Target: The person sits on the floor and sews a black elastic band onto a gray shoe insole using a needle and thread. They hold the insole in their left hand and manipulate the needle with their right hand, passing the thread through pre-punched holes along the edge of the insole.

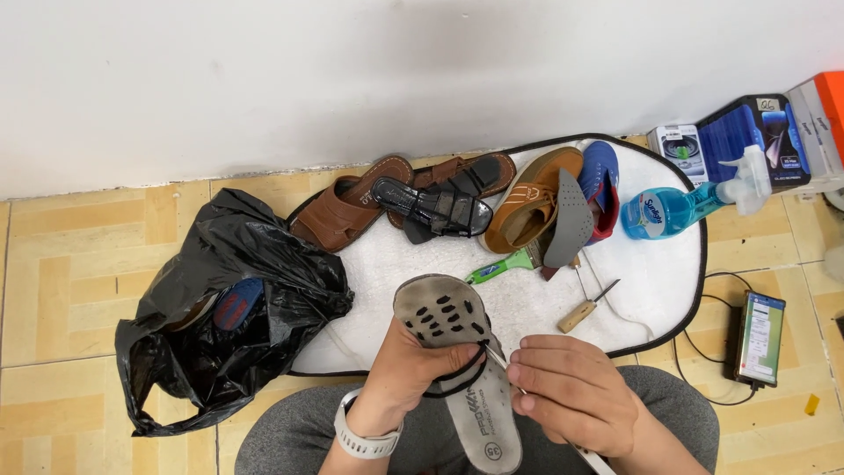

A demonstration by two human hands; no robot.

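My left hand (413, 369) grips a worn grey sandal (444, 312) across its middle, footbed facing up, with dark oval holes at the toe end and a black strap under my fingers. My right hand (576, 396) pinches a thin metal tool (495, 357) whose tip meets the sandal's edge by the strap. A white watch (365, 440) sits on my left wrist. Both hands hover over my lap in grey trousers.
A white mat (651, 281) holds brown sandals (347, 211), a black sandal (431, 207), a tan shoe (532, 198), a blue shoe (602, 180), a grey insole (571, 220), a green brush (501, 266) and a wooden-handled awl (585, 308). A black bag (220, 308) lies left; spray bottle (677, 207), boxes (756, 141) and phone (760, 339) right.
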